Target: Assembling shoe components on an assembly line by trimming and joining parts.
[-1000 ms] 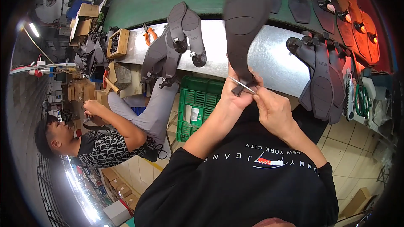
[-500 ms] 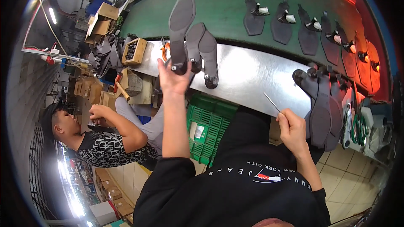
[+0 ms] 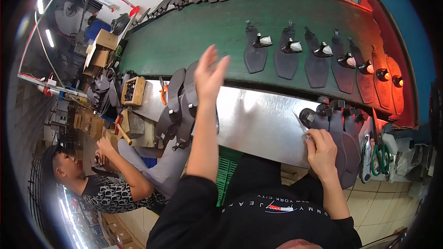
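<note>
My left hand is raised over the metal table, fingers apart, with nothing in it. Just left of it, and partly hidden by it, lies a pile of dark grey heeled shoe soles. My right hand is closed around a thin metal rod that points up and to the left. Close by that hand, another stack of dark heeled soles rests at the table's right end. On the green conveyor belt, a row of soles carries heel pieces with pale patches.
Bare metal shows on the table between both piles. To the left are orange-handled pliers, a wooden box and a hammer. Green-handled scissors lie far right. A green crate stands below. A seated person works at left.
My left hand has let go of the sole it held up and is now empty. My right hand keeps the rod. The whole view has shifted, showing more of the belt's far edge.
</note>
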Tool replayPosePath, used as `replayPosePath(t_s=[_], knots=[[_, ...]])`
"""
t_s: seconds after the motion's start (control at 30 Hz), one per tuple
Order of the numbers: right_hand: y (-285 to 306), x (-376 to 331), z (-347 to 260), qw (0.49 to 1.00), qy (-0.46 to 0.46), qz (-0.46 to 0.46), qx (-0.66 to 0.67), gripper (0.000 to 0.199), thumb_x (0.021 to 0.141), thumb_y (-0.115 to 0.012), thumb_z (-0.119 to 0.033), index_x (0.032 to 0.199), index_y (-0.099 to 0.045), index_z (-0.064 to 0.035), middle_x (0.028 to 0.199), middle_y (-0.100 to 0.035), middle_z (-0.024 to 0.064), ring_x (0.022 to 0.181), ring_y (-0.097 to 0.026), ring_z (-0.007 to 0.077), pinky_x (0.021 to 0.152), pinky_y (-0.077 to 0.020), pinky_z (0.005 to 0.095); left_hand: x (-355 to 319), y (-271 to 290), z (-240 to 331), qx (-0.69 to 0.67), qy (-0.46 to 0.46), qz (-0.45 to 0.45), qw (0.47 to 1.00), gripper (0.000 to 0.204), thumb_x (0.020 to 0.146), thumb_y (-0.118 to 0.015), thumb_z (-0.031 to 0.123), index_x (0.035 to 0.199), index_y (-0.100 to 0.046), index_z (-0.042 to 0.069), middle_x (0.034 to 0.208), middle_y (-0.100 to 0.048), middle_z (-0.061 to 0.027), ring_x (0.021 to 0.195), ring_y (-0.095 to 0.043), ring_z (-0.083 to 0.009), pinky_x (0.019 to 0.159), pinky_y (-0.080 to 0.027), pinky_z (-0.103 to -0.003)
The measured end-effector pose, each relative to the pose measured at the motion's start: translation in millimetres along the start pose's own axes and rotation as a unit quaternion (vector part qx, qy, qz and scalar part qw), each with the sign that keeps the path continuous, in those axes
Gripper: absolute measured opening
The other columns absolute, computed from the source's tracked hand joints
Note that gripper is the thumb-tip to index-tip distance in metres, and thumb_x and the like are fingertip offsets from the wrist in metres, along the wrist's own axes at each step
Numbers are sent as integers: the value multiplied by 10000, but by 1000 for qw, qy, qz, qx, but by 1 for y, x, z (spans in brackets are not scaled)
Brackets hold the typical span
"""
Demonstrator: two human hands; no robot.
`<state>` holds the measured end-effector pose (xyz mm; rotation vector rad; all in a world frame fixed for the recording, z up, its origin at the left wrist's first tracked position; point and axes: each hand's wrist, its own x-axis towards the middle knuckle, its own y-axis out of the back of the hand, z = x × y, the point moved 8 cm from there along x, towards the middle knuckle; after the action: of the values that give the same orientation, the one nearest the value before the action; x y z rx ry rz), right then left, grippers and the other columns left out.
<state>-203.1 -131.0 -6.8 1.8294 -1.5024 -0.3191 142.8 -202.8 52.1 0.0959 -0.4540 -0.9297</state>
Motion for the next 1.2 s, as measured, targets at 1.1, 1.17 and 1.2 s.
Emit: replayPosePath(t_s=[1.1,1.17,1.2], knots=[[16,6,-59,707,-79,-85,697,417,844,-659,-280,1069,-508,37,1177,-562,175,1035,-581,238,1021,-381,405,-189,-67,65,-437,227,-357,794,280,757,-667,-74,1031,-654,-18,1145,-636,-141,1032,-597,-177,917,-471,-310],[20,0,-62,693,-54,-63,716,396,840,-637,-261,1066,-510,38,1098,-566,147,992,-585,226,997,-399,407,-202,-61,63,-454,231,-351,786,267,745,-685,-66,1005,-654,-16,1166,-622,-155,1073,-579,-181,915,-473,-305],[27,-2,-65,681,-25,-38,731,375,837,-616,-242,1063,-511,38,1018,-571,120,950,-588,214,973,-417,409,-206,-58,61,-453,235,-349,786,267,745,-685,-66,1005,-654,-16,1166,-622,-155,1073,-579,-181,915,-473,-305]])
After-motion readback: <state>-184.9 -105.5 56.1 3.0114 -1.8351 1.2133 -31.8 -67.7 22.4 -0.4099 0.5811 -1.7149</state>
